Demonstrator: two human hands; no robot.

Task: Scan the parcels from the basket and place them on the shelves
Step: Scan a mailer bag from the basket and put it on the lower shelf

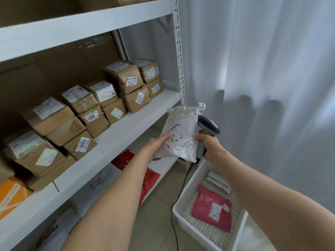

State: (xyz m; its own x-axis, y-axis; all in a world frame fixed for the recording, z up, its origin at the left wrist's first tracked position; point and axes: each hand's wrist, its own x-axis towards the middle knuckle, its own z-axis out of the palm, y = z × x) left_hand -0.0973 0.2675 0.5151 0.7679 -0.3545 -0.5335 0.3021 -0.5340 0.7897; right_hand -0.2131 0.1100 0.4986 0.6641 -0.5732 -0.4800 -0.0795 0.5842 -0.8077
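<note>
Where white steel shelves [116, 134] meet a pale curtain [272, 69], a parcel is held above the tiled floor [159, 214].
The left hand [155, 145] pinches the crinkled white plastic parcel [181, 138], fingers flat across its label; the right hand [210, 145] wraps tightly round the grey scanner [208, 125] handle, just behind the parcel. Taped brown cardboard boxes [123, 77] line the shelf; the perforated white basket [184, 194] holds a flat red parcel [212, 209].

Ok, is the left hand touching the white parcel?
Touching. The head view shows the left hand gripping the white parcel at its lower left edge, fingers lying across its printed face.
</note>
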